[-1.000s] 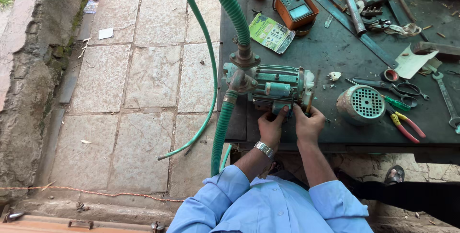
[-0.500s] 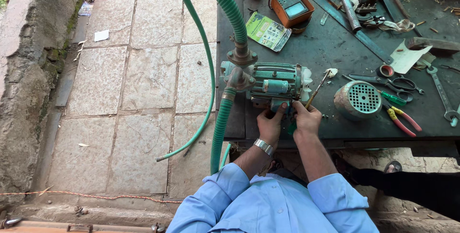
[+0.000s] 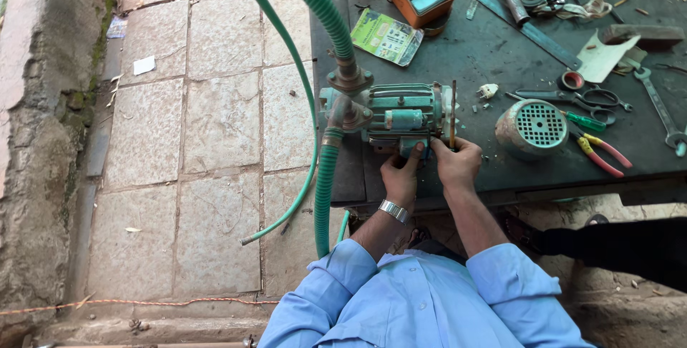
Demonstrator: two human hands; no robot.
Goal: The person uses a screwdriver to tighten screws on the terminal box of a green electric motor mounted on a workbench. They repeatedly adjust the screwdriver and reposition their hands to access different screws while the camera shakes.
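Two ribbed green hoses [image 3: 325, 183] run down past one teal, finned metal pump motor [image 3: 390, 115] that sits at the near left edge of the dark bench [image 3: 494, 62]. The left hand [image 3: 399, 176], with a metal watch at its wrist, presses curled fingers to the motor's underside, and the right hand [image 3: 456, 163] closes around a thin upright tool [image 3: 453, 113] at the motor's end. Farther right lie one round grey fan cover [image 3: 533, 128] with a teal grille and one pair of red-handled pliers [image 3: 600, 155].
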